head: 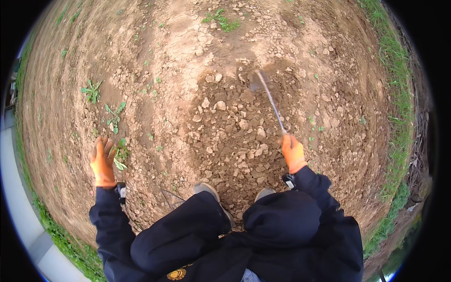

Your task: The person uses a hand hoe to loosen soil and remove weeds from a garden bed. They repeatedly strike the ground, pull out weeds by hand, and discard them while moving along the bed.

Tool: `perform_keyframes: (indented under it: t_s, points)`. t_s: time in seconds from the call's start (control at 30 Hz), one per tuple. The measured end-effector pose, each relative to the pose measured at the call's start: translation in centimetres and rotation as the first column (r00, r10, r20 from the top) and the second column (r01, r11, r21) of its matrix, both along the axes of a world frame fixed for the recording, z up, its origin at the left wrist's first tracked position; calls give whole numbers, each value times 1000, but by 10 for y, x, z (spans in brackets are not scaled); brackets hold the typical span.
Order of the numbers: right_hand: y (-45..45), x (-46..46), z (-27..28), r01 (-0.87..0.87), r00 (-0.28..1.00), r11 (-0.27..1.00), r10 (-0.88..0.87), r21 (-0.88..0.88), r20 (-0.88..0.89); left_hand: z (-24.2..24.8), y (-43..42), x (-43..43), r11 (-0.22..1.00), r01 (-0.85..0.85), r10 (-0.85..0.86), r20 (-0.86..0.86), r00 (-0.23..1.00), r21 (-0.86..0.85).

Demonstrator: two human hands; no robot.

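My right hand (293, 152), in an orange work glove, grips the thin handle of a small hand hoe (270, 98). Its blade (258, 83) is blurred, low over the dark loosened soil, and I cannot tell whether it touches the ground. Broken clods (243, 124) lie between the tool and my shoes. My left hand (103, 160), gloved the same way, is held out to the left with nothing in it, fingers apart. A leafy weed (121, 153) grows just beside its fingers.
Two more weeds (91, 91) stand farther ahead on the left, and a low green clump (222, 21) lies at the top. Grass (396, 95) edges the soil on the right. A pale concrete strip (21, 183) runs along the left rim. My shoes (206, 190) are planted close in front.
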State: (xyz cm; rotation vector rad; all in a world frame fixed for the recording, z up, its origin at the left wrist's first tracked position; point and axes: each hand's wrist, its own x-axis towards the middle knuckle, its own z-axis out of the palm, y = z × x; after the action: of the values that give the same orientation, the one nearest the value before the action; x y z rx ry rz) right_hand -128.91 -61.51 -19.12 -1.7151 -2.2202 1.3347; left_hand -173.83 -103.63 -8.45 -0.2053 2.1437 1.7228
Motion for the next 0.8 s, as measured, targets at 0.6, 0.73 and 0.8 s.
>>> perform_keyframes:
  t_s: [0.6,0.73,0.8]
  points:
    - [-20,-37,-40,-274,935,955,292,-113,202,250,116,239,603,558,-599,-139,789,571]
    - [-22,-33,-38,-322,934,947,316,15,165,243,118,243,690,385,-515,42,856,612]
    - [-15,-62,-37,-304,951,951,300,54,77,246,113,244,853,251,-353,151,923,458]
